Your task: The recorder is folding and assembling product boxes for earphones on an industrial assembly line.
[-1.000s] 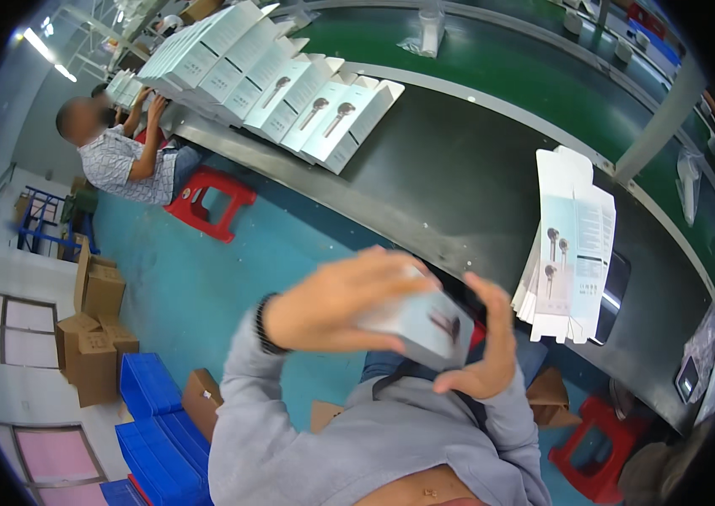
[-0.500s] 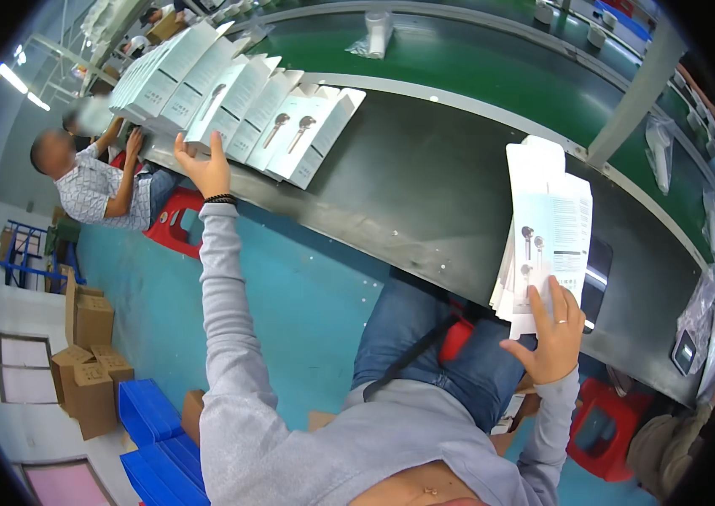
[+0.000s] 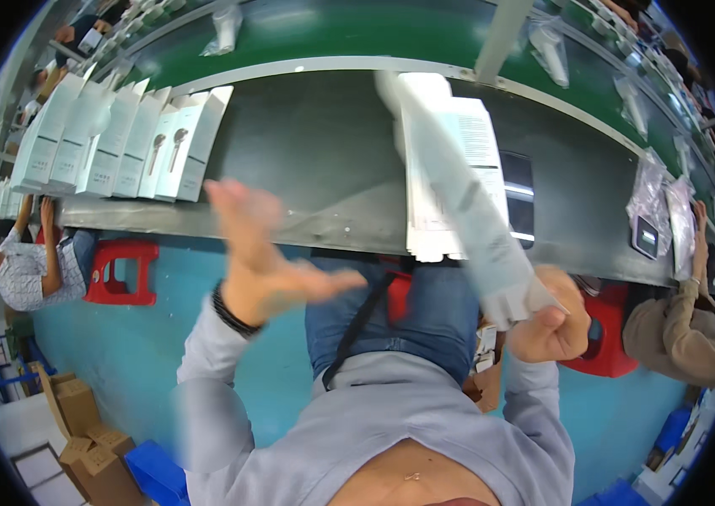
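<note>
My right hand [image 3: 550,319] pinches the near end of a flat, folded carton blank [image 3: 471,207], pale and smeared by motion, which it holds up tilted over the table. Beneath lies a stack of more flat carton blanks [image 3: 484,139] with printing on them, partly hidden by the raised one. Blurred but with its fingers apart, my left hand [image 3: 260,253] hangs at the table's front edge and holds nothing. A row of upright white boxes [image 3: 174,152] with a picture of a round-headed device stands beyond it at the left.
A dark phone [image 3: 519,198] lies right of the stack. Plastic bags [image 3: 651,190] and a small device [image 3: 645,237] are at the table's right end. Behind the dark table [image 3: 315,126] runs a green conveyor [image 3: 332,34]. Co-workers sit left and right, near red stools [image 3: 126,271].
My right hand has lifted a blank off the stack. My left hand has drawn back from the row of boxes toward my body. The view has turned to the right.
</note>
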The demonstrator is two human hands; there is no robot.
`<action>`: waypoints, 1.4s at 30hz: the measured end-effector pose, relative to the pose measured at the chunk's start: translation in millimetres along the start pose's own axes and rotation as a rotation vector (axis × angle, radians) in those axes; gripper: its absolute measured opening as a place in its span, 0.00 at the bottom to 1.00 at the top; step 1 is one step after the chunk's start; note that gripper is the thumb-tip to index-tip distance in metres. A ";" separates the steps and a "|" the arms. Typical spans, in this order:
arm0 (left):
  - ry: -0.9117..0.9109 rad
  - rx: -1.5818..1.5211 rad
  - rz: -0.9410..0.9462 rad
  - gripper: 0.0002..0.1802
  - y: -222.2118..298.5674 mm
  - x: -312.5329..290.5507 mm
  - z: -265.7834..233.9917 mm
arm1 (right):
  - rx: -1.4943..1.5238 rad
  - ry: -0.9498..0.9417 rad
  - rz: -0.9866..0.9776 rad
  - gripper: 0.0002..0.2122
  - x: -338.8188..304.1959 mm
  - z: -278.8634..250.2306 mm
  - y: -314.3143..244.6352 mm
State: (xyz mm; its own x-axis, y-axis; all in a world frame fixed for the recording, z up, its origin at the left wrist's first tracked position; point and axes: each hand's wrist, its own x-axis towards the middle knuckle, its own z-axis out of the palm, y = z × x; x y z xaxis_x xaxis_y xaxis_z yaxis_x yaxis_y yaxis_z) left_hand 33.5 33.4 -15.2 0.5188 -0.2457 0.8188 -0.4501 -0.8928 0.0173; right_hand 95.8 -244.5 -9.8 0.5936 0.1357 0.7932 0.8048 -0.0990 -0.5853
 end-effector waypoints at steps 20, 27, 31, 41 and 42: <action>0.097 -0.809 -0.515 0.47 76.9 16.9 2.2 | 0.448 -0.296 0.132 0.23 -57.9 60.9 -3.4; 0.319 -0.558 -0.881 0.53 51.4 0.8 42.1 | -0.081 -0.261 0.034 0.09 -61.7 72.1 -5.6; 0.241 -0.616 -1.007 0.48 45.8 -9.1 37.5 | -0.050 -0.174 0.242 0.07 -73.0 73.9 -1.7; -0.182 -1.418 -1.125 0.51 55.7 -74.1 29.1 | 0.511 -0.360 0.843 0.16 -74.1 81.2 11.4; -0.162 -1.394 -1.139 0.51 55.0 -68.3 23.2 | 0.698 -0.281 0.814 0.24 -72.2 82.4 12.8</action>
State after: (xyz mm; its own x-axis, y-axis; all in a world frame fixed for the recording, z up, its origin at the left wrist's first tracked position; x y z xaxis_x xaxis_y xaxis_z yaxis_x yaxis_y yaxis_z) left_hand -9.9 -7.7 -83.4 0.9960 0.0888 0.0057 -0.0309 0.2854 0.9579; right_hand 63.1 -174.4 -88.4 0.8523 0.5104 0.1142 -0.0552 0.3050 -0.9508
